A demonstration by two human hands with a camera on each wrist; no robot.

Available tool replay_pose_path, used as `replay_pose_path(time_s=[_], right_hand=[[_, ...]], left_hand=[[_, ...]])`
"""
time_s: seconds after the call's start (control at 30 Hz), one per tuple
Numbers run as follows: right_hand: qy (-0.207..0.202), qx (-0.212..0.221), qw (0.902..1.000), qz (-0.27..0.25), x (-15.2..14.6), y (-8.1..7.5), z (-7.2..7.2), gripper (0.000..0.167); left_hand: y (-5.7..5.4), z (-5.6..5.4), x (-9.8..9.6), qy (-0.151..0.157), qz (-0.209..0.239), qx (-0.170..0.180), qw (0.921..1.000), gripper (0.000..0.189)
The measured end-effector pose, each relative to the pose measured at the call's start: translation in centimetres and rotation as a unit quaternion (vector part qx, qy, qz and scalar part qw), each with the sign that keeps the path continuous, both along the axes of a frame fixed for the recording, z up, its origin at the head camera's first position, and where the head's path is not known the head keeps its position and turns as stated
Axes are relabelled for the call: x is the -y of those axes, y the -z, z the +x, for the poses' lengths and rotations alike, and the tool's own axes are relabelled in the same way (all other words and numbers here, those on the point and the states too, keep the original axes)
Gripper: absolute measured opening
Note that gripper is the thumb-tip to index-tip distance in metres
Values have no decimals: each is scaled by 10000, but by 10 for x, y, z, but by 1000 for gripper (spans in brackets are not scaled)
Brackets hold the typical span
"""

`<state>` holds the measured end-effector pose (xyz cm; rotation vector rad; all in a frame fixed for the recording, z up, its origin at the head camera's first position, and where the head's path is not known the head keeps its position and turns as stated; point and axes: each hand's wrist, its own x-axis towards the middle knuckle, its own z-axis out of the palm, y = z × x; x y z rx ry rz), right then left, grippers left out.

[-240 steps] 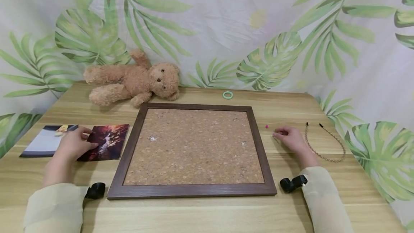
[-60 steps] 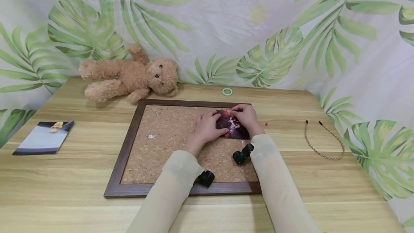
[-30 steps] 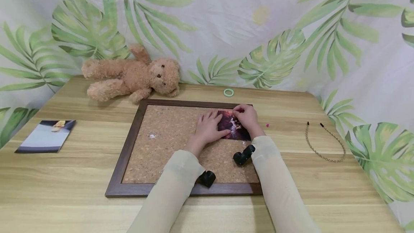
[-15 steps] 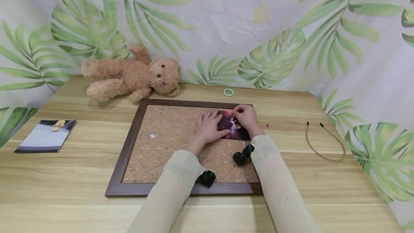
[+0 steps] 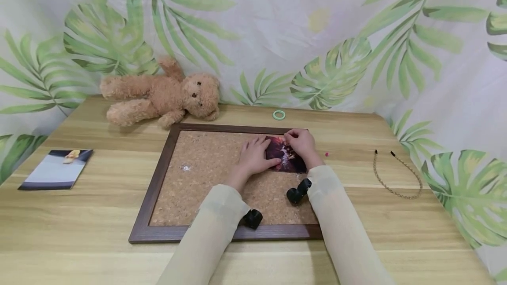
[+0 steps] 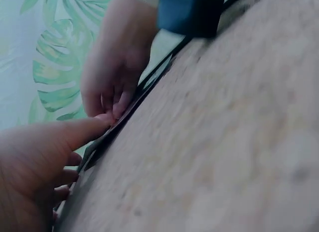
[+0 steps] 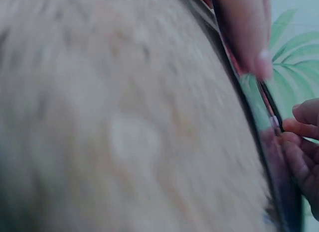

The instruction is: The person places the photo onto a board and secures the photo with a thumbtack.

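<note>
A dark photo print with red and white streaks (image 5: 284, 153) lies on the upper right of a brown-framed cork board (image 5: 210, 170). My left hand (image 5: 252, 157) rests over its left side, fingers spread and thumb pressing on the print. At the print's top edge my right hand (image 5: 302, 144) pinches a small pale pin-like thing (image 7: 274, 121) between thumb and fingers. Its tip is hidden by the fingers, and I cannot tell exactly what it is. In the left wrist view both hands come close together at the print, seen low across the cork.
A second photo (image 5: 59, 170) lies on the table at the left. Behind the board are a teddy bear (image 5: 166, 96) on its side and a green ring (image 5: 279, 115). To the right are a tiny pink piece (image 5: 326, 154) and a chain with black ends (image 5: 396, 192).
Over the eight seconds the dark photo has gone from the left of the table onto the board, and both hands have come to it. In the last second the hands have barely moved.
</note>
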<state>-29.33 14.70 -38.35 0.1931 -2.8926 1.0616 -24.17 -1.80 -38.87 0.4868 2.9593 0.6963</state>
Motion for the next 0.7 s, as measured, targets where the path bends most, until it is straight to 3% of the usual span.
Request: replay_pose_path(time_s=[0.1,0.2,0.33,0.4,0.47,0.7], right_hand=[[-300,135,9992,236,-3,-13,4,30],[-698,493,9963,61,-7,-28,6,36],[-1037,1004,9862,-808,-16,-47,10,41],[-1148,997,9824,-1083,-20,-56,12,41],[-1248,909,9806,-1208,-26,-64,15,42],[-1367,390,9827,-1184,-52,-80,21,43]], left_hand=[[-4,0,4,-4,503,138,9986,71],[-12,1,12,-6,1138,427,9926,72],[-24,4,34,-41,2002,903,9756,74],[-30,7,51,-84,2238,999,9695,74],[-37,11,71,-126,2330,964,9676,72],[-52,27,157,-589,2043,443,9761,73]])
